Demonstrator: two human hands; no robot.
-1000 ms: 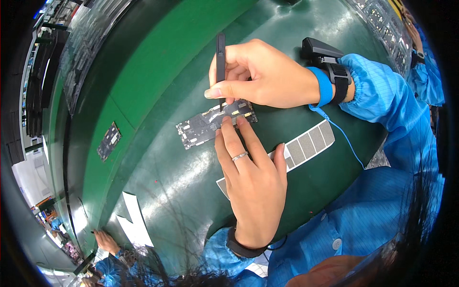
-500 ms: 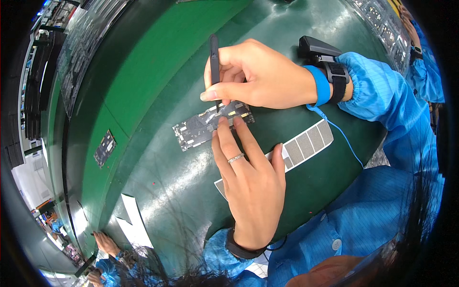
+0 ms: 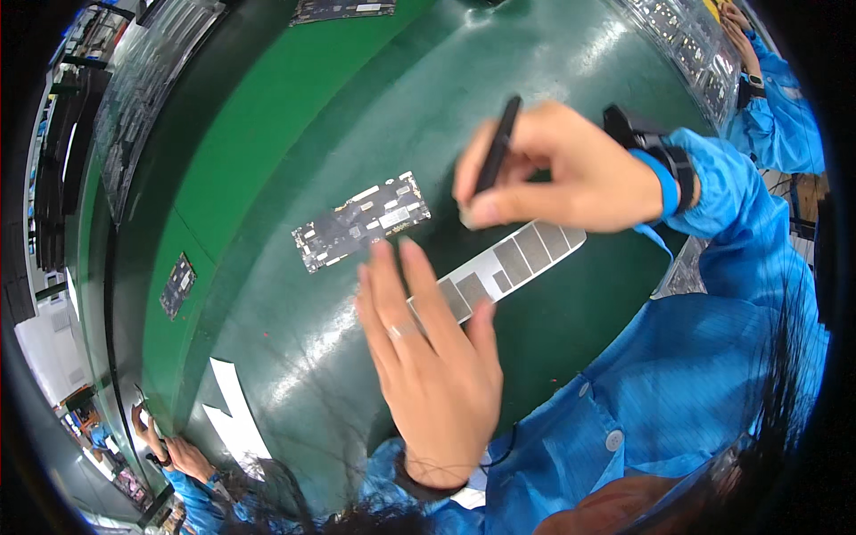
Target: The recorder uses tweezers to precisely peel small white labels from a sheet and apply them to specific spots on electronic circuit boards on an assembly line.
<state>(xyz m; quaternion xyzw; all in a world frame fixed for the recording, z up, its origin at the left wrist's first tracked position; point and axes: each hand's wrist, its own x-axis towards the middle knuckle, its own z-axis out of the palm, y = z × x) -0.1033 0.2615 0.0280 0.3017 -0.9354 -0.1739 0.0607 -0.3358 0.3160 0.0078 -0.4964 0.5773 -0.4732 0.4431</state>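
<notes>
A dark, narrow circuit board [image 3: 352,223] with pale patches lies flat on the green table. My left hand [image 3: 441,383], a ring on one finger, has its fingers stretched out, the tips at the board's near edge. Its thumb is beside a white strip of grey rectangular stickers [image 3: 526,259], partly covered by that hand. Over the strip's far side, my right hand [image 3: 562,169] is closed around a black pen-shaped tool [image 3: 497,147]. Motion blurs this hand, and the tool's lower tip is hidden by the fingers. A blue band and a black strap circle the right wrist.
On the bright green band lie another board [image 3: 177,285] at left and one [image 3: 343,9] at the top. White paper pieces [image 3: 236,410] lie lower left. Other people's hands show at lower left [image 3: 189,459] and upper right [image 3: 738,40], beside a clear tray [image 3: 687,62].
My right hand has moved off the board toward the right with the tool. My left hand has slid back to the board's edge. Another board now shows at the top.
</notes>
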